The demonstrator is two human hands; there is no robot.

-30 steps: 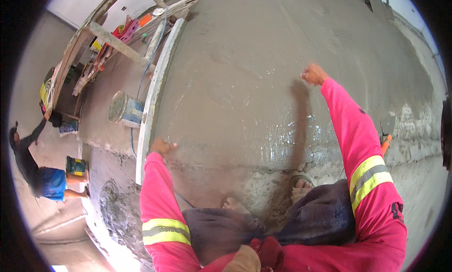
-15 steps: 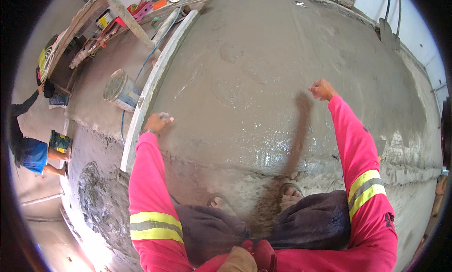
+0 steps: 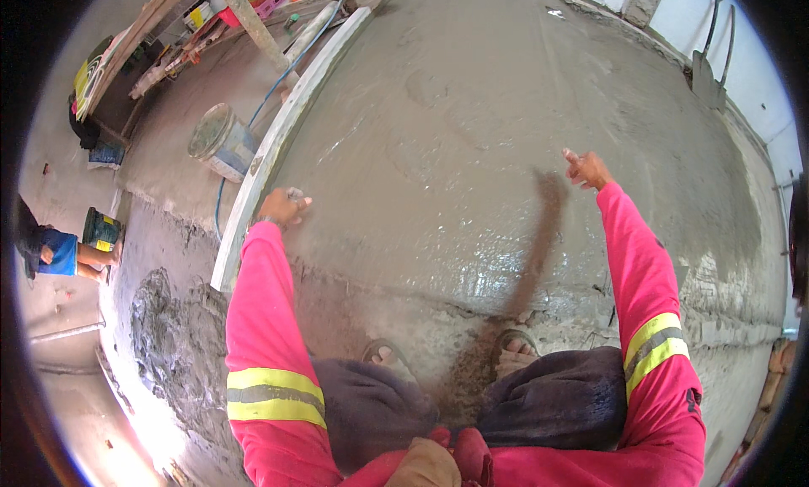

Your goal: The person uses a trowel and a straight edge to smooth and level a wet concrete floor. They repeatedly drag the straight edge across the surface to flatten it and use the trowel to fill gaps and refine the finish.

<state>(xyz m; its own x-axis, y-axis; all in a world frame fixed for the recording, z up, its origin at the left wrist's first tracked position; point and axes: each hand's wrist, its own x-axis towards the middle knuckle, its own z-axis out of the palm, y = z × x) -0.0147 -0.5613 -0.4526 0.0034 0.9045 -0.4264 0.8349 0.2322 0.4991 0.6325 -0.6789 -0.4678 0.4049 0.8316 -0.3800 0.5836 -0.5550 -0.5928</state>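
Note:
Over the wet grey cement floor (image 3: 438, 184) I hold both arms out in pink sleeves with yellow and grey bands. My left hand (image 3: 285, 207) is closed, its fingers curled and smeared with cement, close to the right side of a long pale board (image 3: 291, 120). No object shows in it. Farther right, my right hand (image 3: 588, 168) hangs above the smooth cement with its fingers curled in and one digit sticking out; nothing shows in its grip either. A dark arm-shaped shadow lies on the cement beside it.
A cement-stained bucket (image 3: 223, 141) stands left of the board, near a blue hose (image 3: 278, 87). Two shovels (image 3: 706, 74) lean on the far right wall. Rough wet mortar (image 3: 168, 335) lies at left. A person in blue shorts (image 3: 59, 251) stands at far left beside a dark bucket (image 3: 101, 230).
My right hand has shifted slightly right and one digit now points out. My left hand has risen slightly and its fingers are more curled. The person at left has moved lower in view.

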